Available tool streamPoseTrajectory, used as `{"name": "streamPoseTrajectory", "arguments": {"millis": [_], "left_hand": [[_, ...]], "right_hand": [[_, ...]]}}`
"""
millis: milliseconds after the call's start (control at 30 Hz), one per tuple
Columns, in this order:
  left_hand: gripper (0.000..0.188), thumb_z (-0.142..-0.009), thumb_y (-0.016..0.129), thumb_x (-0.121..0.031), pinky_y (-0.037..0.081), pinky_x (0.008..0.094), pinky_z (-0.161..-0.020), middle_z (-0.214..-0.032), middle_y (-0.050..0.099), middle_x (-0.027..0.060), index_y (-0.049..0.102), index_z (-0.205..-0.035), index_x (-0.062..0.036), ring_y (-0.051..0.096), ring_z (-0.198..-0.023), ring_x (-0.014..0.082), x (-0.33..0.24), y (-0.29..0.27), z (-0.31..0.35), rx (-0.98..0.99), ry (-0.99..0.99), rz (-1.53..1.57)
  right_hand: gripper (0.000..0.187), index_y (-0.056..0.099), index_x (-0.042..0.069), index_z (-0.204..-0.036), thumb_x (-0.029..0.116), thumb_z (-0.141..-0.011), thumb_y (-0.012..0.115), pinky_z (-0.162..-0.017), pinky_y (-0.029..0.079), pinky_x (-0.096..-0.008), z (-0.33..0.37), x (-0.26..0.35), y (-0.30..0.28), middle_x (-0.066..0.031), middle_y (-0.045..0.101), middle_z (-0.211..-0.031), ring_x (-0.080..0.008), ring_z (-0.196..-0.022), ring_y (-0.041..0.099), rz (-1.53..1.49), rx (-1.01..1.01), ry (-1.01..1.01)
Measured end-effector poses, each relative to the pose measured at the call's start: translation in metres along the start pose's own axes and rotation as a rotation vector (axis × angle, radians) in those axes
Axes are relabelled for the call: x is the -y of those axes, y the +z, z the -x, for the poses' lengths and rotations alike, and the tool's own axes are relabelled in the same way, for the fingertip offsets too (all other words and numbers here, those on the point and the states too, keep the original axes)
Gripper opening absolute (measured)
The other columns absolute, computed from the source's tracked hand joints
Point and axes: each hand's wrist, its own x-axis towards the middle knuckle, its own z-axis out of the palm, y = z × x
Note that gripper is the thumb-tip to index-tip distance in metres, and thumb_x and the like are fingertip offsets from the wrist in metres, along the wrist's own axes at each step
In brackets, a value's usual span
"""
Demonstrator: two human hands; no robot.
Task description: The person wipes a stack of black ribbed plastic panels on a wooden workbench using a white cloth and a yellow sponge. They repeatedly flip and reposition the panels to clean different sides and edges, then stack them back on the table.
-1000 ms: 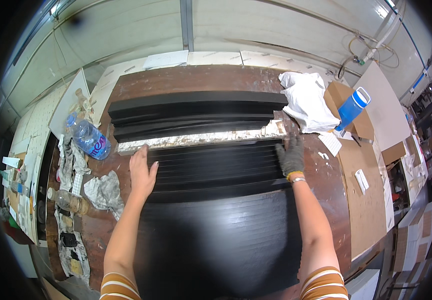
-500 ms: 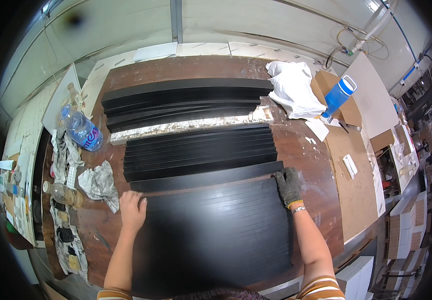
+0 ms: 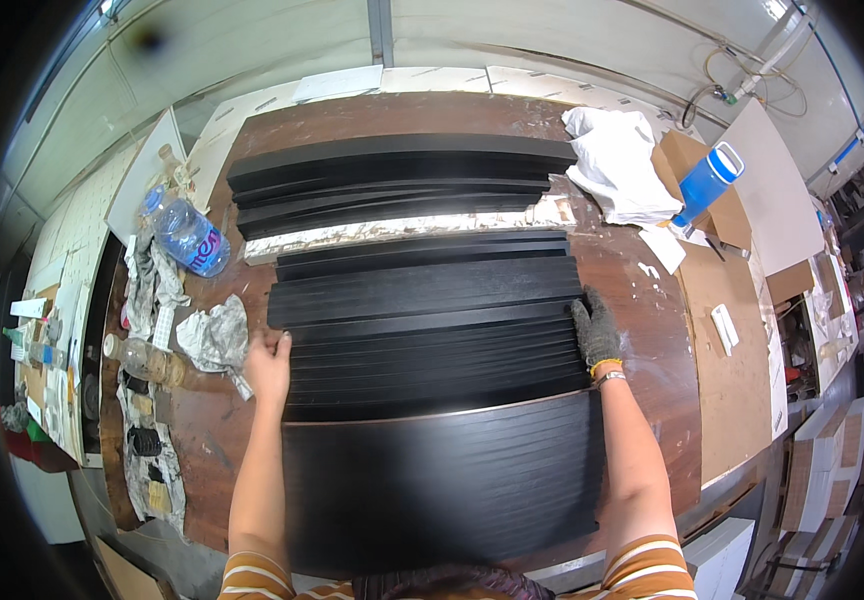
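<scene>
Black strips (image 3: 432, 365) lie side by side across the table, with a wider black strip (image 3: 422, 290) on their far part. My bare left hand (image 3: 269, 368) is at their left ends, its fingers bent a little and apart, with no object visible in it. At the right ends is my right hand (image 3: 597, 335) in a dark grey glove with a yellow cuff. Its fingers are stretched out, and the thumb side rests against the strip ends. Nearest me lies a large flat black surface with fine lines (image 3: 442, 480); its near end runs under the picture's dark lower part.
Beyond a whitish board (image 3: 412, 228) lies another stack of black strips (image 3: 402, 170). At the left are a clear plastic bottle (image 3: 190, 238), a smaller bottle (image 3: 147, 360) and a crumpled rag (image 3: 217, 335). White cloth (image 3: 620, 160) and a blue bottle (image 3: 707, 185) are at the back right.
The strip my hands were at in front of the pile has moved away onto it. More narrow strips show before it. My hands stay at the ends; the view has shifted slightly.
</scene>
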Motion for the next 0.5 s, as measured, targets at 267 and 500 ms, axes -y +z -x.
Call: {"name": "streamPoseTrajectory", "arguments": {"millis": [267, 500], "left_hand": [[0.028, -0.089, 0.073, -0.025, 0.052, 0.0366, -0.071, -0.078, 0.072, 0.0151, 0.073, -0.094, 0.0027, 0.07, -0.075, 0.0268, 0.014, 0.001, -0.009, 0.014, 0.088, 0.204], [0.026, -0.086, 0.079, -0.015, 0.05, 0.0301, -0.069, -0.079, 0.064, 0.0057, 0.066, -0.097, 0.0041, 0.06, -0.07, 0.0152, 0.016, 0.007, -0.011, -0.056, 0.173, 0.313]], "right_hand": [[0.06, 0.053, 0.003, -0.144, 0.026, -0.091, 0.074, -0.108, 0.045, -0.0371, -0.004, -0.012, -0.002, -0.0167, 0.064, -0.135, -0.0286, -0.124, 0.061, -0.131, -0.038, 0.002], [0.066, 0.054, 0.002, -0.142, 0.017, -0.083, 0.081, -0.108, 0.046, -0.0377, -0.015, -0.019, 0.001, -0.0159, 0.061, -0.137, -0.0277, -0.124, 0.06, -0.248, -0.091, -0.051]]}}
